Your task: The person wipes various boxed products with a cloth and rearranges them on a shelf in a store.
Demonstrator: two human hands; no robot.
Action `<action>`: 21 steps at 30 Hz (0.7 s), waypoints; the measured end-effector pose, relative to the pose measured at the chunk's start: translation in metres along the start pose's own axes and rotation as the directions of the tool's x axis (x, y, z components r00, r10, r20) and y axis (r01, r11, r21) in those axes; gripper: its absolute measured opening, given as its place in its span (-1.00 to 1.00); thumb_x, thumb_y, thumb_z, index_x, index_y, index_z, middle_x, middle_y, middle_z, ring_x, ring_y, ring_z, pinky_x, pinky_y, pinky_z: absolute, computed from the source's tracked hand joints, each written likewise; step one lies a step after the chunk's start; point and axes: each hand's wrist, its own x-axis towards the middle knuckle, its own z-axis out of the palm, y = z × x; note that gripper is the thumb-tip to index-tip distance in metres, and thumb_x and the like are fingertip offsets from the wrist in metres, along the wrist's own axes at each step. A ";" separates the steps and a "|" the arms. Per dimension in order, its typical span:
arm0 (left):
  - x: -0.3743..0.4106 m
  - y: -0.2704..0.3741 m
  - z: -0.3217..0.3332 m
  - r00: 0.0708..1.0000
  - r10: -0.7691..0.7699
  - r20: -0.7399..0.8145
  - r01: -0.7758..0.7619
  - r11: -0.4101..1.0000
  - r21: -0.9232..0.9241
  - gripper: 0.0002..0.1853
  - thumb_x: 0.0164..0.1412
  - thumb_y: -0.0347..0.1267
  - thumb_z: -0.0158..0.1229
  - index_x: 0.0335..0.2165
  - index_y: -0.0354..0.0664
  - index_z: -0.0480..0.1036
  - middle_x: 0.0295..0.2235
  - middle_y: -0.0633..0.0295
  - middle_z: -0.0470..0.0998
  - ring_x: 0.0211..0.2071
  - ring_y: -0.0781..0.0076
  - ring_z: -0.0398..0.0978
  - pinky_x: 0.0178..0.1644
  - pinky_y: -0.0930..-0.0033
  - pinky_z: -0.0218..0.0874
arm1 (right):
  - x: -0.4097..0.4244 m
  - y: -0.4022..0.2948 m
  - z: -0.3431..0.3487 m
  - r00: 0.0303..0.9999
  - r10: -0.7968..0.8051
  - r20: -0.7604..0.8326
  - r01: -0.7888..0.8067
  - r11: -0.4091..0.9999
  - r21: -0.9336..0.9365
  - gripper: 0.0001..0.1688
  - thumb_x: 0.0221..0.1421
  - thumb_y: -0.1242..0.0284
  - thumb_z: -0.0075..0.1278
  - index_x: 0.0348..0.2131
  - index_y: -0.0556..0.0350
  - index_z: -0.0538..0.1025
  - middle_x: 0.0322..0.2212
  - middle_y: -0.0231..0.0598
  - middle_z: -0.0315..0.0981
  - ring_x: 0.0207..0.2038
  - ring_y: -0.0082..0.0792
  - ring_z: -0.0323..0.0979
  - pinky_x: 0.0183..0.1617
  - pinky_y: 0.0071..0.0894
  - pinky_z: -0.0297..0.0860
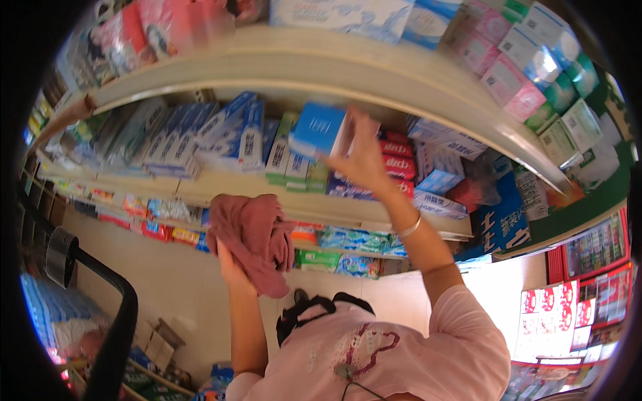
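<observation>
A crumpled dusty-pink cloth (251, 240) is bunched in my left hand (231, 265), in front of the edge of a cream shelf (225, 193). My right hand (362, 155), blurred, is around the right side of a blue cardboard box (318, 129) above the same shelf. The thumb is at the box's lower edge and the fingers are at its far right side. Green-and-white toothpaste boxes (286, 160) stand just left of and below the blue box. Red boxes (398, 155) are stacked behind my right wrist, which wears a pale bangle (411, 225).
An upper shelf (301, 65) overhangs this level and holds blue-and-white cartons (341, 17). More toothpaste boxes (175, 140) line the shelf at left. Lower shelves carry colourful packets (351, 240). A black curved bar (118, 295) with a metal mesh ring crosses the lower left.
</observation>
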 end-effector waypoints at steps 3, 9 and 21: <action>0.028 -0.004 0.009 0.855 -0.020 0.519 -0.077 0.983 0.164 -0.16 0.21 0.15 -0.10 0.18 -0.31 0.07 0.10 -0.04 0.23 0.11 0.05 0.22 0.14 0.13 0.12 | -0.032 -0.056 0.006 0.976 -0.118 0.180 0.103 0.991 0.091 0.02 -0.34 0.37 0.35 0.11 0.21 0.22 0.00 0.09 0.25 0.04 -0.01 0.28 0.07 -0.18 0.28; 0.030 -0.031 0.059 0.809 0.365 0.461 -0.498 0.008 0.867 -0.10 0.00 -0.16 0.29 0.20 -0.30 0.06 0.11 -0.04 0.20 0.06 0.03 0.22 0.11 0.14 0.08 | -0.059 -0.096 0.002 0.909 -0.415 -0.025 0.415 0.910 0.001 -0.24 -0.36 0.57 0.15 -0.05 0.27 0.30 -0.06 0.03 0.30 0.01 0.09 0.29 0.06 -0.12 0.33; 0.017 -0.057 0.092 0.890 0.424 0.169 -0.401 0.548 0.735 -0.58 0.28 -0.35 0.03 0.03 -0.38 0.23 -0.09 0.05 0.41 -0.09 0.33 0.39 0.06 0.32 0.17 | -0.098 -0.092 -0.080 0.977 -0.213 -0.026 0.207 0.905 0.372 -0.10 -0.33 0.55 0.31 0.03 0.17 0.21 0.02 -0.03 0.28 0.08 -0.03 0.27 0.14 -0.11 0.23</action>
